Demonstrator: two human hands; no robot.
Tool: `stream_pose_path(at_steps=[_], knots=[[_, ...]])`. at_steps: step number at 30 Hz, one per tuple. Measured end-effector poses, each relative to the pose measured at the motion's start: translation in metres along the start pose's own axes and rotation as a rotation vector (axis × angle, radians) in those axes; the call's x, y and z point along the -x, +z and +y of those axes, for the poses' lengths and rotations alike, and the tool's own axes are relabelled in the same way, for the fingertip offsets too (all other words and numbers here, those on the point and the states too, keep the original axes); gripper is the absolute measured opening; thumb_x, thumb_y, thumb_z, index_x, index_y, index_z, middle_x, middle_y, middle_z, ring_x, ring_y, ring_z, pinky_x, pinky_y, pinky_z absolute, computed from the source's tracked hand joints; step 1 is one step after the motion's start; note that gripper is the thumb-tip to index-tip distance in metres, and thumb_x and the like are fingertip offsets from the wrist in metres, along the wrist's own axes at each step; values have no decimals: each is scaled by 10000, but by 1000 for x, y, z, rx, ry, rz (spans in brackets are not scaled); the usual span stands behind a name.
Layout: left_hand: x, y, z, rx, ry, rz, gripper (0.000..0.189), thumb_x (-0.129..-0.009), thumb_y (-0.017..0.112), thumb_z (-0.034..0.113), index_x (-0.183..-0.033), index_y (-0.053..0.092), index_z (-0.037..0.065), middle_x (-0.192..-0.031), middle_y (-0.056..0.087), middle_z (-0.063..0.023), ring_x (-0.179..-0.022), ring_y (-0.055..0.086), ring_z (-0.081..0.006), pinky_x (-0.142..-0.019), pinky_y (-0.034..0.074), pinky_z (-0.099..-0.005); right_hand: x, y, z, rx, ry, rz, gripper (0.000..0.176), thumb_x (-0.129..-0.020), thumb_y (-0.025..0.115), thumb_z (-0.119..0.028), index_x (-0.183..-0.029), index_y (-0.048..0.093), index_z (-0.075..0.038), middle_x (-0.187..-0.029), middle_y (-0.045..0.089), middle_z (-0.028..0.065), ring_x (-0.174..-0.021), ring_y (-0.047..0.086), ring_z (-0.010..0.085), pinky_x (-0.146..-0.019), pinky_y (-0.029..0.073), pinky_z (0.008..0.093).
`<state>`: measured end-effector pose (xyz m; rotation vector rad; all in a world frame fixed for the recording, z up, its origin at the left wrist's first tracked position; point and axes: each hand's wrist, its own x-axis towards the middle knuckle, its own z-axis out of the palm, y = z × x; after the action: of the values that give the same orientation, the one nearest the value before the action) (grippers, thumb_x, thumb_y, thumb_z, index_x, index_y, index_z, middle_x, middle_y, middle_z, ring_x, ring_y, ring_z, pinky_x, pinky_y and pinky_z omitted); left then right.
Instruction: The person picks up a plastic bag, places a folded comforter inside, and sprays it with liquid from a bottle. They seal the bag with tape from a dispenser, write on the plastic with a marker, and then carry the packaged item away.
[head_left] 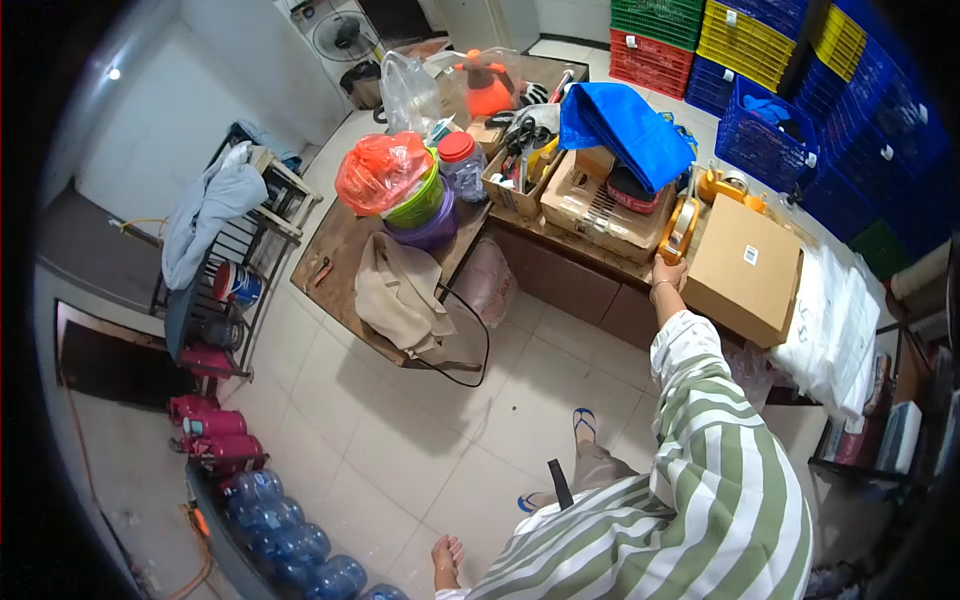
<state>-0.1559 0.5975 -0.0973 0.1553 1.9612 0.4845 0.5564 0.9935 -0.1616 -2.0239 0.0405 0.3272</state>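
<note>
The right hand [668,274] holds an orange tape dispenser [680,226].

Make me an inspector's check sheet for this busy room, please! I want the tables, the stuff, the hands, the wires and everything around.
Surface: workbench crowded; brown table has some bare top.
Job's things: orange tape dispenser beside a big cardboard box.
Clutter: blue sheet over boxes; red bag on stacked tubs; beige cloth at the table edge.
Hands: right hand at the dispenser's near end, grip unclear; left hand low and open, holding nothing.
Cables: black loop hangs beside the table; cord or strap, can't tell.
Surroundings: stacked crates behind, big clear bottles lower left, tiled floor.
</note>
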Motion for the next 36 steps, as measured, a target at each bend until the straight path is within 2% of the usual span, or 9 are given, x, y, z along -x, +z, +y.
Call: stream_pose_path(at_steps=[4, 8, 13, 16, 23, 27, 31, 34, 36], knots=[[4, 20, -7, -92, -11, 0, 356, -928, 390, 246, -1236, 467, 83, -1110, 595, -100, -924, 595, -220, -681, 485, -344, 7, 1, -20, 180, -11, 68, 716, -679, 732, -295, -1273, 367, -130, -1176, 546, 206, -1081, 532, 361, -926, 413, 421], [13, 39, 8, -127, 35, -25, 337, -918, 427, 264, -1208, 488, 103, -1065, 611, -70, -874, 595, -178, -692, 481, -334, 32, -20, -42, 319, -108, 118, 595, -692, 712, -324, -1183, 419, -158, -977, 639, 189, -916, 606, 387, -792, 465, 464], [5, 49, 25, -146, 108, -59, 313, -909, 457, 274, -1176, 509, 120, -1045, 617, -48, -866, 590, -155, -699, 479, -334, 61, -46, -32, 289, -305, 139, 545, -683, 720, -335, -1116, 462, -130, -965, 632, 201, -915, 596, 395, -786, 454, 480], [-6, 48, 29, -160, 135, -92, 312, -908, 464, 272, -1177, 513, 120, -1045, 617, -44, -865, 591, -153, -703, 479, -332, 103, -71, -27, 300, -191, 61, 517, -699, 709, -338, -1107, 452, -151, -954, 639, 192, -910, 602, 399, -787, 458, 474], [-25, 3, 10, -97, 235, -104, 329, -916, 466, 271, -1203, 502, 114, -1071, 613, -50, -909, 595, -169, -735, 481, -343, 192, -139, 24, 352, -225, -56, 483, -699, 708, -353, -1076, 455, -190, -942, 653, 165, -892, 614, 388, -777, 469, 474], [-23, -55, -41, 29, 211, -53, 343, -922, 465, 278, -1219, 491, 107, -1107, 604, -66, -969, 591, -194, -801, 474, -375, 249, -180, 77, 414, -387, -140, 529, -690, 719, -383, -1107, 463, -185, -949, 656, 160, -892, 619, 381, -782, 476, 469], [-24, -132, -133, 269, 127, -30, 370, -910, 474, 278, -1238, 479, 105, -1137, 598, -72, -1017, 577, -216, -846, 452, -400, 317, -209, 138, 487, -562, -292, 539, -670, 746, -374, -1107, 493, -186, -981, 656, 136, -900, 626, 355, -778, 487, 454], [-15, -191, -212, 617, 92, 49, 392, -882, 503, 288, -1232, 489, 113, -1135, 604, -65, -1030, 571, -227, -868, 428, -426, 382, -220, 173, 408, -637, -569, 595, -673, 748, -396, -1150, 486, -156, -955, 659, 120, -896, 636, 321, -786, 493, 416], [-10, -224, -257, 794, 64, 173, 365, -853, 548, 295, -1172, 525, 119, -1116, 610, -53, -1004, 574, -221, -887, 412, -443, 425, -213, 196, 536, -733, -673, 616, -693, 729, -366, -1195, 469, -121, -963, 656, 137, -918, 633, 317, -807, 490, 418]])
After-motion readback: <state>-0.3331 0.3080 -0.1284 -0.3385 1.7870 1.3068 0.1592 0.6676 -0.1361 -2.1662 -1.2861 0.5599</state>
